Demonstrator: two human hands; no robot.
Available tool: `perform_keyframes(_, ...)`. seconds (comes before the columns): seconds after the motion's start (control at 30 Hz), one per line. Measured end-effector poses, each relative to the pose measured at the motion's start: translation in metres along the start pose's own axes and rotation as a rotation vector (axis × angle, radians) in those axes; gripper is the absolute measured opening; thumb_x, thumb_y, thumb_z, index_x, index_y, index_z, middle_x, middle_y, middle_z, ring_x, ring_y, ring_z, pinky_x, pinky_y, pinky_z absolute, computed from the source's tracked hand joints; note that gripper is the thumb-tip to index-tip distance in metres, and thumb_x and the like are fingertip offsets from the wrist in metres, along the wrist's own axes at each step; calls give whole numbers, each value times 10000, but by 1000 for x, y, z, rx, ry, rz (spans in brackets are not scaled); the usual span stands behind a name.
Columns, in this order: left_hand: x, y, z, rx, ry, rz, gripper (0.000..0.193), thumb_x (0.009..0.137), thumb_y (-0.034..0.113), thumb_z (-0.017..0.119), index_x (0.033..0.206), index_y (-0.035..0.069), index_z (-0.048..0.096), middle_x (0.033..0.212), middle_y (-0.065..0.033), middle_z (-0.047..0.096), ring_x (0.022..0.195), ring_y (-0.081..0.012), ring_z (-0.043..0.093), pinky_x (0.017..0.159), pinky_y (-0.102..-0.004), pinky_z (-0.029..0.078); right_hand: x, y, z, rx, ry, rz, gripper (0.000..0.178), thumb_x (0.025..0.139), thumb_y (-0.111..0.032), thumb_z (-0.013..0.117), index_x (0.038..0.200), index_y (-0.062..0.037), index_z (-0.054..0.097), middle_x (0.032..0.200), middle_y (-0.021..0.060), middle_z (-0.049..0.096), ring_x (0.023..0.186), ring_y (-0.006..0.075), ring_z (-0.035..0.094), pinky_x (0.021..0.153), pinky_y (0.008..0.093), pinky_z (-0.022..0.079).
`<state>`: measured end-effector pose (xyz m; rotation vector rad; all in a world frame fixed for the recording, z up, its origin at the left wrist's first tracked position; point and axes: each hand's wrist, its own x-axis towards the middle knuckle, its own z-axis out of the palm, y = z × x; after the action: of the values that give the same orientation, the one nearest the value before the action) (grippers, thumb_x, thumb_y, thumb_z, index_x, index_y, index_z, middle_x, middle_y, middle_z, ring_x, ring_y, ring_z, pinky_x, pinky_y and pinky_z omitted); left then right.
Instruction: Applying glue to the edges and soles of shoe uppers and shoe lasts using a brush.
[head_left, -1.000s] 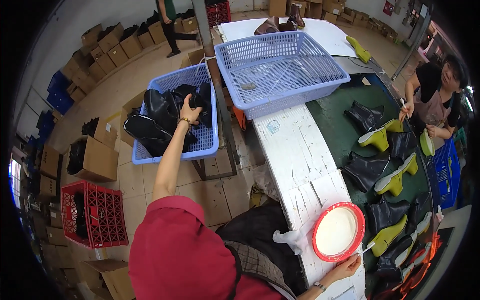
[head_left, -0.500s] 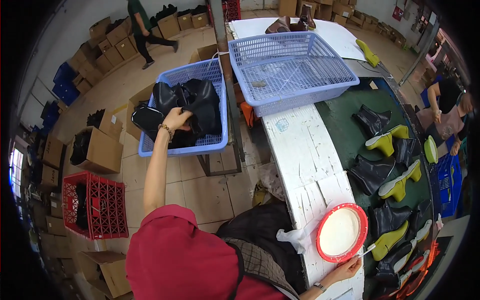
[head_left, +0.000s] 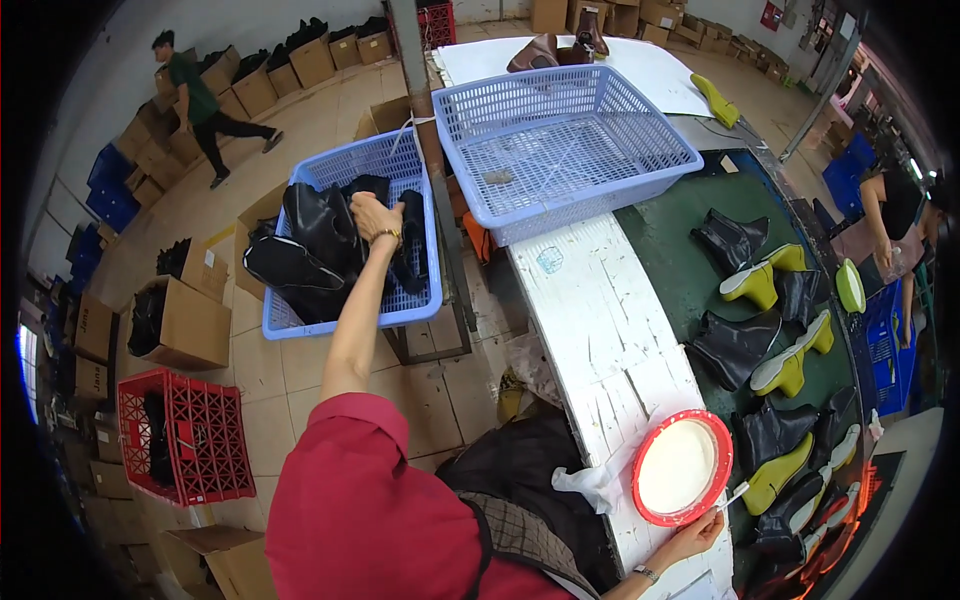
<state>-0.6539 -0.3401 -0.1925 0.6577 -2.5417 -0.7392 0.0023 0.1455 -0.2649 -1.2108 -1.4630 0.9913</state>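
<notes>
My left hand [head_left: 377,218] reaches into the blue basket [head_left: 432,290] on the left, its fingers curled round the dark edge of a black boot. Another black boot [head_left: 290,268] with a pale rim round its opening lies beside it, and more of them are packed below. Beside the red bowl [head_left: 725,455] of white paste, my right hand [head_left: 700,535] pinches a thin white-tipped brush [head_left: 738,493]. Its tip extends past the bowl's right rim. A crumpled white cloth [head_left: 592,487] touches the bowl's left side.
A second blue basket [head_left: 480,205] stands on the white bench strip [head_left: 610,300]. Black boot uppers [head_left: 735,345] and yellow-green soles [head_left: 780,370] line the green belt at right. A metal post [head_left: 415,80] rises between the baskets. A red crate [head_left: 215,440] sits on the floor.
My left hand has shifted to the right within the basket, and the boots there lie differently, baring some basket bottom. My right hand stays by the bowl. A distant person walks leftward.
</notes>
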Motion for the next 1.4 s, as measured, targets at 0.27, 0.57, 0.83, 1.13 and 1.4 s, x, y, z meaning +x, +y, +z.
perform_keyframes(0.27,37,-56,21,-125,58,-108,698,671,360,870,1210,-26,647,1208,-271,689,1186,-419,643,1013,-473,517,-3,-12,9,24,-7,23,311,1053,-260,616,1191,19,604,925,7,663,673,31,533,506,175,374)
perform_keyframes(0.57,-56,-6,-155,-1356,-60,-192,477,781,131,847,1198,-20,671,1116,-88,723,967,-199,700,845,-335,579,-5,-6,-2,-14,-20,-4,314,1060,-251,599,1199,30,609,979,33,679,743,61,566,572,191,433)
perform_keyframes(0.83,-202,89,-197,-800,-561,699,509,771,56,842,1234,-41,651,1190,-107,695,1072,-205,656,982,-337,497,-15,-53,12,-85,22,2,203,1057,-193,573,1055,-8,656,697,-64,506,570,19,389,471,215,302)
perform_keyframes(1.13,-282,141,-75,-129,-922,1594,907,590,436,955,1327,105,542,1402,-195,468,1300,-405,420,1073,-487,395,-25,-163,-11,-455,-218,-262,124,888,-109,758,1002,-72,791,855,57,658,705,167,629,605,292,487)
perform_keyframes(1.4,-346,176,-26,-46,-856,1482,1300,658,453,896,1613,39,117,1284,-349,555,1175,-480,574,995,-533,465,-45,-195,-3,-963,-389,-496,110,840,-168,784,937,-115,783,839,31,652,780,235,666,647,362,519)
